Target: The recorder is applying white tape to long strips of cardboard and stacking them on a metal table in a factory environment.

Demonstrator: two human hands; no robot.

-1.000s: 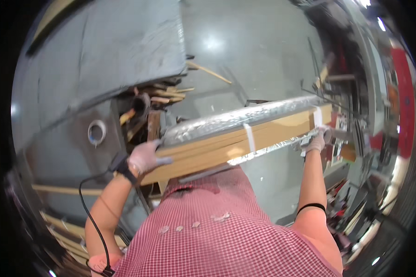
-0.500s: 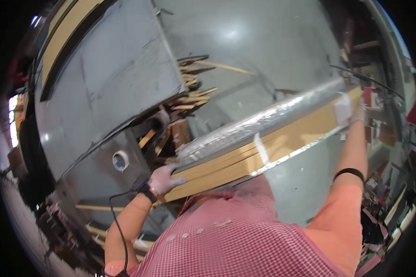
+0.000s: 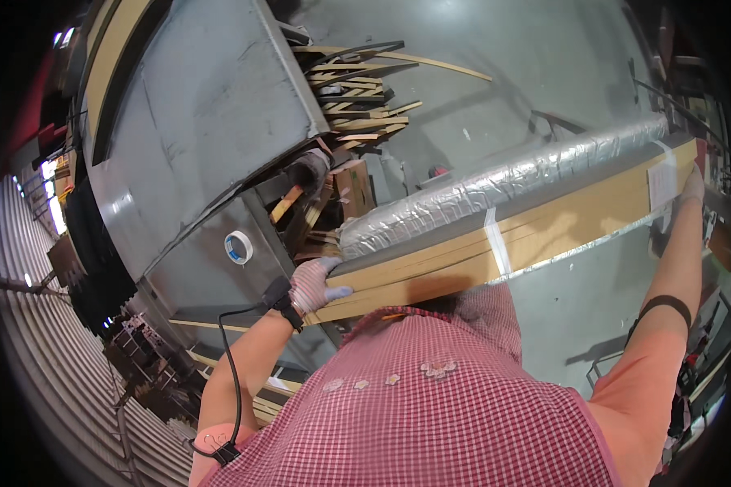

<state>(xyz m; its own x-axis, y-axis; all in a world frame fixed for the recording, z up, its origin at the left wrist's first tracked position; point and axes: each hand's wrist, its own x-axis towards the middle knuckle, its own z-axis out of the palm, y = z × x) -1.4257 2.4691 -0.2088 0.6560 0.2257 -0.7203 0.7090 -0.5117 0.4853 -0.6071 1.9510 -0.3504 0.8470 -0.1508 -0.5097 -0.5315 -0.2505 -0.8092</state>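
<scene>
A long bundle of layered strips [image 3: 430, 280] spans the front of my body, sloping up to the right. It has tan paper faces, dark grey foam edges and crinkled silver foil along its far side. White bands [image 3: 498, 243] wrap it near the middle and towards the right end. My left hand [image 3: 317, 286], in a striped knit glove, is closed round the left end, its thumb on the near tan face. With the arm stretched out, my right hand [image 3: 693, 187] grips the far right end; its fingers are partly hidden.
A grey metal-topped table [image 3: 211, 97] stands at the left, carrying a curved tan strip [image 3: 126, 73]. A tape roll [image 3: 238, 247] lies on a lower grey surface. Loose offcut strips [image 3: 357, 101] stick out beyond the table's corner, above a cardboard box [image 3: 353, 191]. Racks and clutter line the right edge.
The view has shifted, so the table, tape roll and bundle all appear farther right and higher. Both hands keep their hold on the bundle's ends.
</scene>
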